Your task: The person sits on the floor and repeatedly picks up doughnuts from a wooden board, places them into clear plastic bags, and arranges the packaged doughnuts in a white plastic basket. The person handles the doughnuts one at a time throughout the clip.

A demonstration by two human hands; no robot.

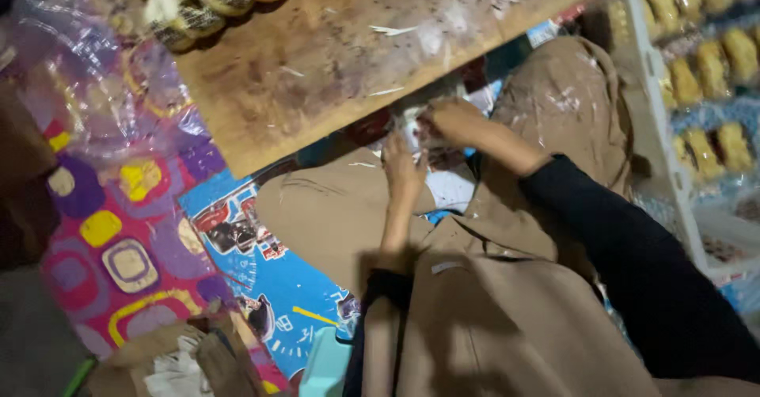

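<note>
Left hand is closing its fingers on the near edge of a small clear-wrapped packet, white and dark inside, pinning it just under the overhanging edge of the wooden board, apparently so the wrap stays taut; contents are too blurred to identify. Right hand, immediately to the right and touching the same packet, is curling around its far end, pulling against the other hand as if the film is being tightened or twisted. Both are working over the lap, on tan cloth, probably to keep scraps off the patterned floor covering at far left. Upper left: a row of round, light-and-dark filled pieces is lying along the board, lined up at its edge. Far right: a white rack is holding yellow wrapped pieces in rows, stacked well apart from the hands.
</note>
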